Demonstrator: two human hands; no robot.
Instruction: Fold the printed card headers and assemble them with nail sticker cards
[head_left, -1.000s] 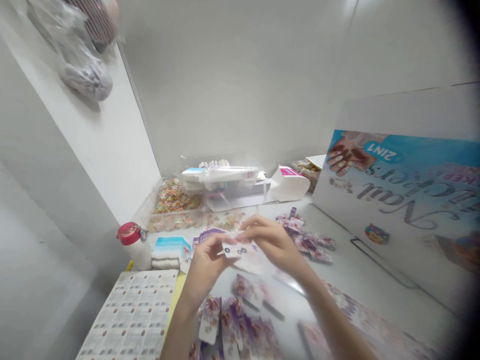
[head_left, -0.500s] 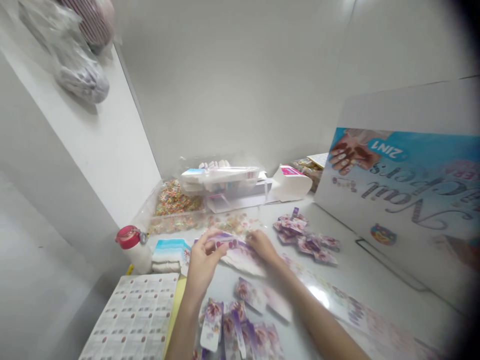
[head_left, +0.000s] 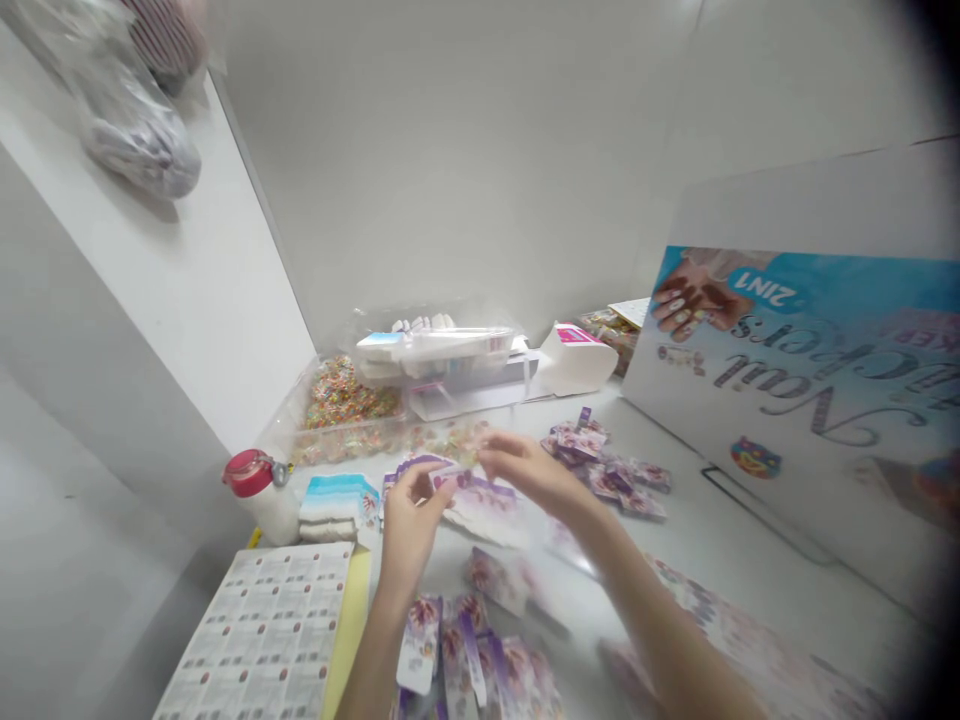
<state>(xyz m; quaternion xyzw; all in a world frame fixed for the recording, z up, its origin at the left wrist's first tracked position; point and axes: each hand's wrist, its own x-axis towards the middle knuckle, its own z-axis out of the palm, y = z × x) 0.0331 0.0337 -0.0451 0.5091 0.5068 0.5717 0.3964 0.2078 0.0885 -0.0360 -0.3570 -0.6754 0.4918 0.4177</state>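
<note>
My left hand (head_left: 414, 505) pinches a small purple-and-white printed card (head_left: 450, 480) between thumb and fingers. Close to the card's right end, my right hand (head_left: 517, 462) has its fingers bent together; what they hold, if anything, is too blurred to tell. Under and behind both hands lies a row of purple-edged cards (head_left: 487, 515). Nearer to me are more floral printed packets (head_left: 465, 650) in a loose heap. Another pile of small purple packets (head_left: 600, 465) rests right of my right hand.
A red-lidded bottle (head_left: 261, 495), blue-and-white cards (head_left: 337, 500) and a label sheet (head_left: 259, 630) stand or lie at the left. Colorful small pieces fill a clear tray (head_left: 349, 395) behind. At the right is a large printed box (head_left: 795, 390); printed strips (head_left: 750, 630) lie before it.
My right hand has lifted slightly and turned, its fingers now nearer my left hand. My left hand keeps its pinch on the card. The whole view has shifted a little.
</note>
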